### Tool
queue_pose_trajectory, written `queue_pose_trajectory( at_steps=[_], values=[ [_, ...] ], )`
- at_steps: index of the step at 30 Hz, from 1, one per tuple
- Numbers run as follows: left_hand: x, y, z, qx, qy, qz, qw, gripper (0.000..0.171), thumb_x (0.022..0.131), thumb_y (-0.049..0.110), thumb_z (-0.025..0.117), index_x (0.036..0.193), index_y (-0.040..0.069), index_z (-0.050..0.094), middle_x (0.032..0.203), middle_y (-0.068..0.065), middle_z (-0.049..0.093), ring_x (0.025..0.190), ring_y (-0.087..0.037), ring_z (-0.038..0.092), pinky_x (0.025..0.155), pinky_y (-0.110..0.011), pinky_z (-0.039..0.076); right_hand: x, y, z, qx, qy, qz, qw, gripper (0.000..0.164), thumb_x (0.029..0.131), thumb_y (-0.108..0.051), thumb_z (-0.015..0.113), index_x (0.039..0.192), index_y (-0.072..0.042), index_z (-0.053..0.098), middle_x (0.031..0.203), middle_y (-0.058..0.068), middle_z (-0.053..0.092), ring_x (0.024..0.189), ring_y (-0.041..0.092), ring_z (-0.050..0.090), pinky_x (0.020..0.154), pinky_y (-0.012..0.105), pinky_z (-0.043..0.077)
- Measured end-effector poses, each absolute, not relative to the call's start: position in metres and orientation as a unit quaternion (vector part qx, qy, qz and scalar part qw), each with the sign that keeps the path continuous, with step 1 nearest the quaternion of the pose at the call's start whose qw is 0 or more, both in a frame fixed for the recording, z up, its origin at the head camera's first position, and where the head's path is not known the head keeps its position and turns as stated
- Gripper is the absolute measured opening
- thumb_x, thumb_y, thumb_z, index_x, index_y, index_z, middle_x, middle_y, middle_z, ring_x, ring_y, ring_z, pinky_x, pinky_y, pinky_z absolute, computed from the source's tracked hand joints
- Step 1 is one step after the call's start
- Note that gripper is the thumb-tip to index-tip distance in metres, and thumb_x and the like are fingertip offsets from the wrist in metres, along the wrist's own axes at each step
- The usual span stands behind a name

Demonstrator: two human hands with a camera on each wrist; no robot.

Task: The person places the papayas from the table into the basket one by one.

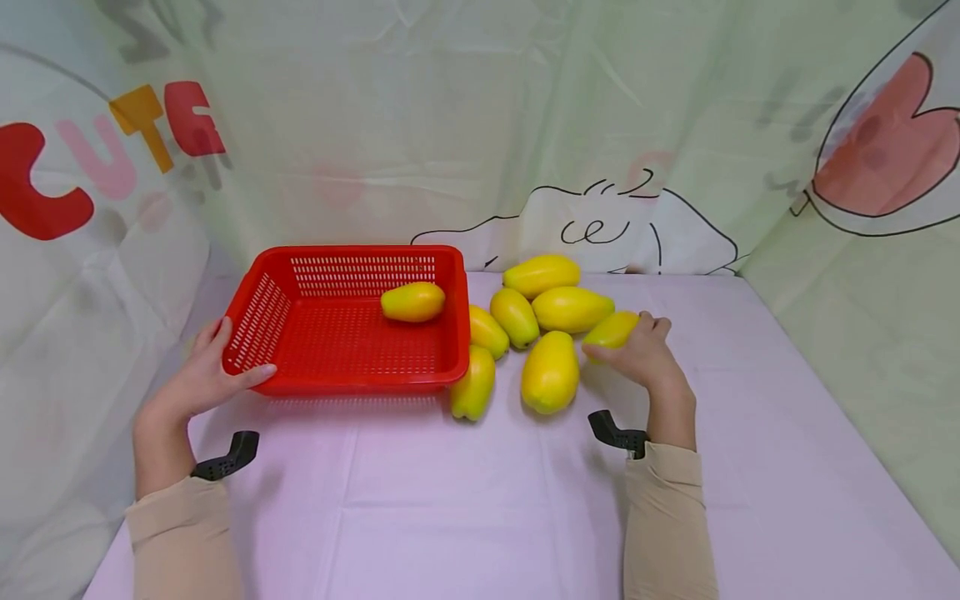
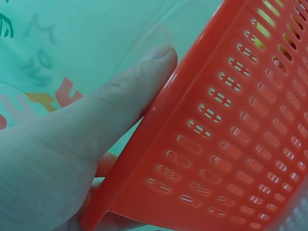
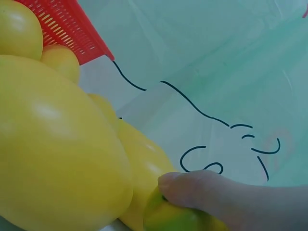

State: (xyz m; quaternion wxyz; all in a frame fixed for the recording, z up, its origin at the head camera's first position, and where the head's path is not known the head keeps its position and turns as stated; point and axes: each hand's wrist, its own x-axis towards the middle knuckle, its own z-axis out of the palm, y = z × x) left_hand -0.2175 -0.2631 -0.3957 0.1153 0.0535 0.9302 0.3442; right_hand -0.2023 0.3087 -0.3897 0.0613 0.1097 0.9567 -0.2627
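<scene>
My left hand (image 1: 197, 377) grips the left end of a red plastic basket (image 1: 360, 388); in the left wrist view the thumb (image 2: 154, 62) lies along its rim. One yellow papaya (image 1: 412, 302) lies inside the basket, near its right end. My right hand (image 1: 643, 354) holds a yellow-green papaya (image 1: 611, 330) at the right edge of a group on the table. In the right wrist view, the thumb (image 3: 192, 187) presses on that papaya's greenish end, while the other fingers are out of sight.
Several more yellow papayas lie right of the basket, including a large one (image 1: 551, 373) in front and one (image 1: 542, 276) at the back. A papaya (image 1: 472, 385) sits against the basket's right front corner. A printed curtain (image 1: 450, 125) hangs behind the pale tablecloth (image 1: 450, 517).
</scene>
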Motion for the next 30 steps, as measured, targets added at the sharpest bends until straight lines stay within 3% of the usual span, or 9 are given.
queue_pose_trajectory(
  at_steps=[18,30],
  values=[
    [-0.218,-0.262,-0.395,0.046,0.929,0.347,0.123,0.115,0.083,0.055,0.063,0.149,0.006,-0.018,0.155,-0.023,-0.016,0.135,-0.053,0.008,0.091,-0.063,0.045,-0.199,0.293,-0.371,0.09,0.956,-0.279,0.005,0.116,0.076,-0.062,0.067,0.145,0.008,0.005,0.141,0.034,0.009,0.106,0.043,0.042,0.097,0.06,0.043],
    [-0.219,-0.263,-0.396,0.046,0.929,0.346,0.122,0.115,0.083,0.056,0.063,0.149,0.007,-0.018,0.155,-0.023,-0.015,0.135,-0.053,0.009,0.091,-0.063,0.046,-0.195,0.272,-0.358,0.052,0.959,-0.28,0.002,0.12,0.076,-0.065,0.065,0.149,0.004,0.0,0.148,0.031,0.007,0.114,0.045,0.044,0.101,0.061,0.038]
  ],
)
